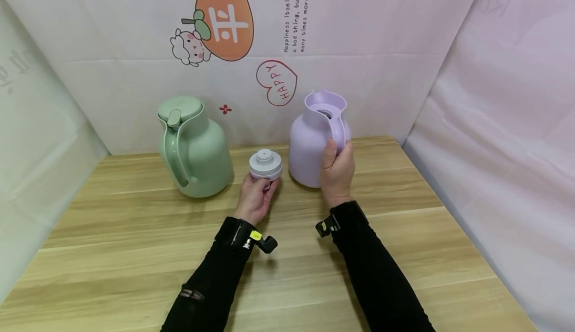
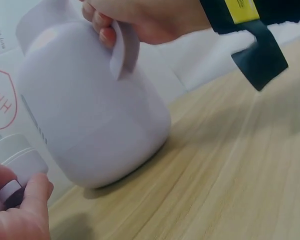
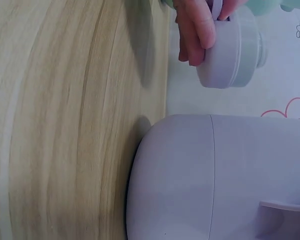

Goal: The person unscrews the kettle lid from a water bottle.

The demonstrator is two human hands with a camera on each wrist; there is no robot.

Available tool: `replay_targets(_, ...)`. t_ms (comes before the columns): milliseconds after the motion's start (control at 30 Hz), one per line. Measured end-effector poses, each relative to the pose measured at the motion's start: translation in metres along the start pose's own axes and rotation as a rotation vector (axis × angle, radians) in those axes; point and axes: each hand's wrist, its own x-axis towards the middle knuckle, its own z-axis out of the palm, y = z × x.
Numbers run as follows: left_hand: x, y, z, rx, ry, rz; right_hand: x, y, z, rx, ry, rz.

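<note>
A lilac thermos jug (image 1: 307,145) stands upright on the wooden table, its mouth uncovered. My right hand (image 1: 338,178) grips the jug's handle, the thumb near its upper part. Left of the jug, my left hand (image 1: 254,201) holds the lid (image 1: 265,165), a pale lilac and grey stopper with a stepped round plug facing up. In the left wrist view, the left thumb and fingers (image 2: 36,200) pinch the small tab of the lid (image 2: 27,162). The right wrist view shows the lid (image 3: 225,55) raised off the table, apart from the jug (image 3: 190,175).
A green thermos jug (image 1: 208,147) with its lid on stands left of my left hand, its handle toward me. The wooden table (image 1: 135,262) meets a white printed cloth (image 1: 126,87) behind the jugs. More cloth hangs at both sides.
</note>
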Motion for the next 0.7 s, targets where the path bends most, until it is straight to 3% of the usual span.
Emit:
replay_targets(467, 0.017, -0.003, 0.002, 0.182, 0.141, -0.028, 0.001, 0.001, 0.000, 0.006, -0.008, 0.010)
replay_targets(700, 0.022, -0.005, 0.000, 0.271, 0.160, -0.025, 0.000, 0.001, 0.000, 0.003, -0.002, 0.010)
